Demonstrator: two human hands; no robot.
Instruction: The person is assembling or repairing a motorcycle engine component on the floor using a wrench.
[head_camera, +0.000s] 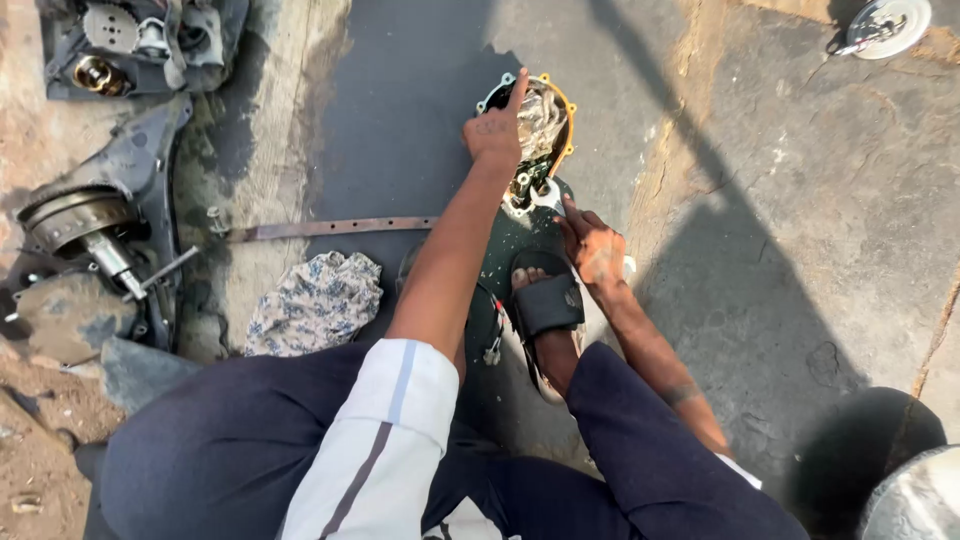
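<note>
The engine casing (528, 150), a dark metal housing with an orange gasket edge, lies on the ground at upper centre of the frame. The left hand (494, 128) rests on the casing's left rim, arm extended straight from the lower centre, fingers mostly folded with 1 finger pointing up along the rim; it presses rather than grips. The right hand (592, 248) sits just below and right of the casing, forearm angled up from the lower right, fingers closed around a wrench (546, 196) whose head meets the lower part of the casing. A sandalled foot (545, 300) bears on the casing's lower end. A patterned rag (316, 302) lies at left centre; other dismantled engine parts (95, 235) occupy the left edge.
</note>
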